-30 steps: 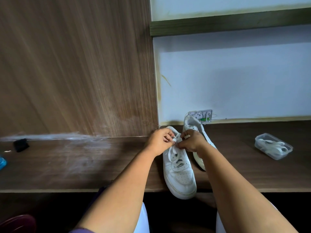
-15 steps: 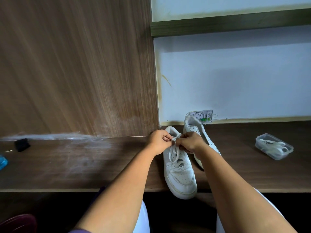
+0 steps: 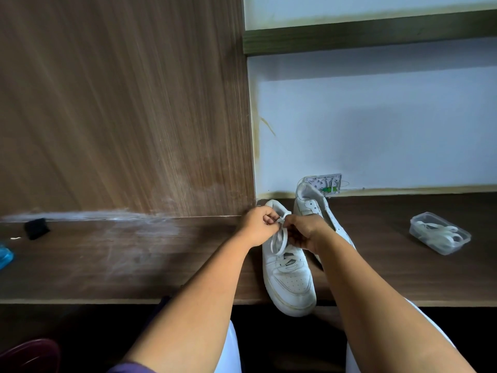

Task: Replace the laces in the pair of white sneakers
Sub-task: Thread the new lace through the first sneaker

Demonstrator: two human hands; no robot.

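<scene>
At the far left edge of the dark wooden desk (image 3: 107, 267) lies part of a blue object (image 3: 4, 256), and just beyond it a small black block (image 3: 36, 228) sits against the wood-grain back panel (image 3: 121, 109). Toward the middle, the person's left hand (image 3: 258, 228) is curled, its fingertips pinching a white lace (image 3: 279, 239) at the top of the near sneaker (image 3: 289, 275). That sneaker stands on the desk with its toe hanging over the front edge toward the person. The right hand (image 3: 304, 232) meets the left above the shoe's tongue, fingers bent inward and gripping the same lace, which loops down over the upper eyelets. Just right of it and partly behind the right forearm, the second white sneaker (image 3: 313, 204) lies with its heel near the white wall (image 3: 376, 130), by a wall socket (image 3: 326, 183). Well apart to the right, a clear plastic container (image 3: 439, 232) holds coiled white laces (image 3: 437, 234).
</scene>
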